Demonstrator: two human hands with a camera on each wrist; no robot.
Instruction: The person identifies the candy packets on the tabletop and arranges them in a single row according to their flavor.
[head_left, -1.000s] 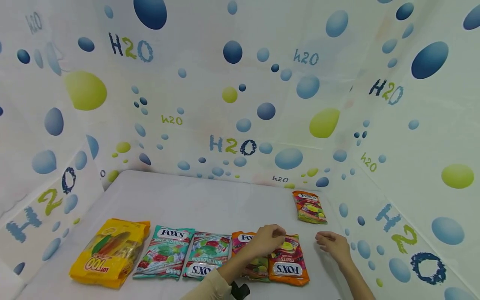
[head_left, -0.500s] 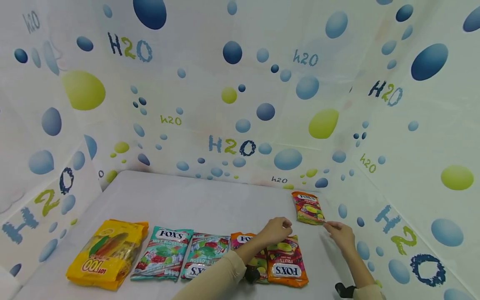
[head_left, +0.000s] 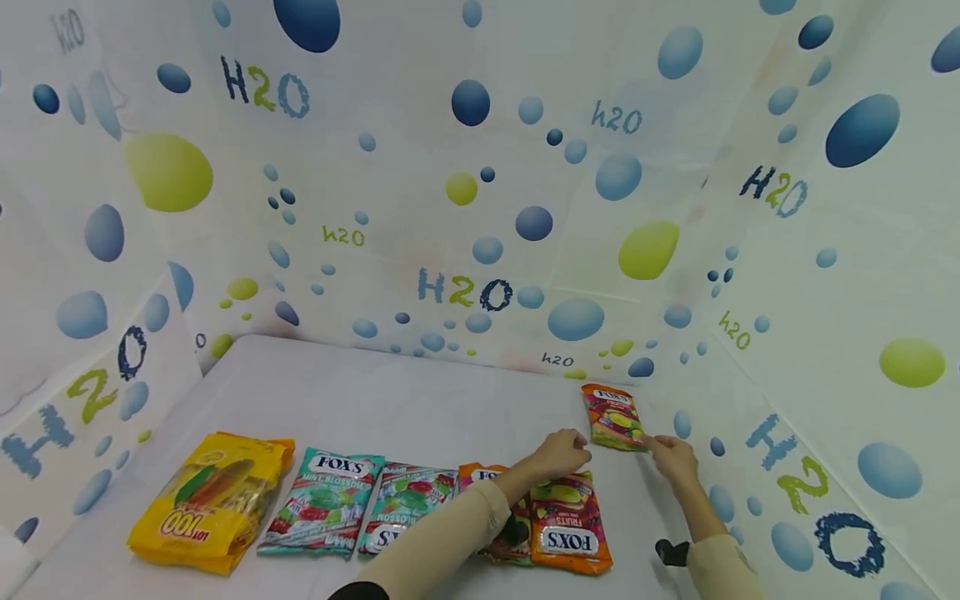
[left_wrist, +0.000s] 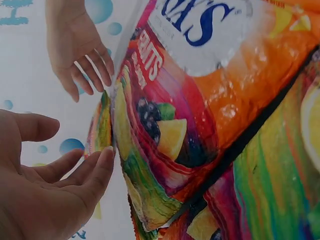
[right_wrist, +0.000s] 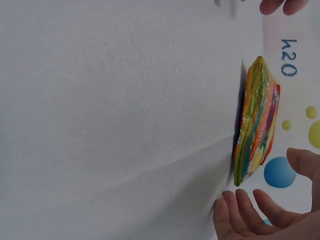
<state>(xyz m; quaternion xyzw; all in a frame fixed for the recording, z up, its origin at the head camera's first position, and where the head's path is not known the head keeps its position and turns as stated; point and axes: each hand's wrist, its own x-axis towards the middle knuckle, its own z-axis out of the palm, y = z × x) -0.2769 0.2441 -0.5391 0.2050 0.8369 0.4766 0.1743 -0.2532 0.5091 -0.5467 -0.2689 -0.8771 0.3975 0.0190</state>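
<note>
A Fox's fruits candy bag point(head_left: 611, 415), orange and red, lies flat near the table's far right corner. My right hand point(head_left: 673, 458) is at its near right corner; in the right wrist view the fingers point(right_wrist: 245, 210) are spread and a small gap shows between them and the bag. My left hand point(head_left: 561, 454) hovers with loosely bent fingers just beyond another orange Fox's bag point(head_left: 572, 533) in the near row, holding nothing. In the left wrist view that hand point(left_wrist: 60, 185) is beside a large orange bag point(left_wrist: 200, 110). A second orange bag point(head_left: 480, 475) is partly hidden by the left forearm.
Two teal Fox's mint bags, one further left point(head_left: 322, 504) and one nearer the arm point(head_left: 412, 492), lie in the near row. A bulky yellow bag point(head_left: 213, 500) ends the row at left. A patterned curtain point(head_left: 420, 167) stands around the white table point(head_left: 390, 392).
My right hand has moved forward to the corner of the far bag. My left hand has lifted from the near orange bag and shifted forward and right.
</note>
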